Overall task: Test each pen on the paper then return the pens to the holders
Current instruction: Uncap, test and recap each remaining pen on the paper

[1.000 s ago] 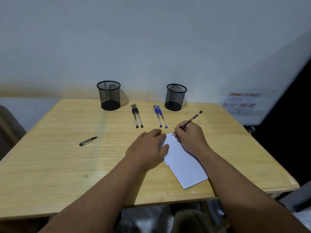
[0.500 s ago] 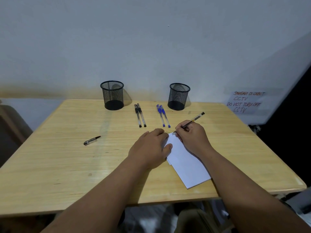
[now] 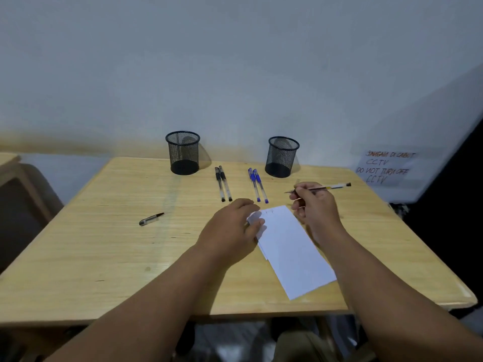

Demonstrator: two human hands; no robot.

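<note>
One pen (image 3: 317, 189) level between right hand (image 3: 315, 208) fingers (image 3: 298, 193), above paper (image 3: 290, 246).

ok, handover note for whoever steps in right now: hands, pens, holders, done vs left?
Right hand: holds an uncapped pen, tip lifted off the paper.
Left hand: pressing on the paper's left edge.
On the table: two black pens, two blue pens, a cap far left.
Both holders look empty.
Done: faint marks near the paper's top.
Left: recap this pen, test any untested, put all in the holders.
</note>
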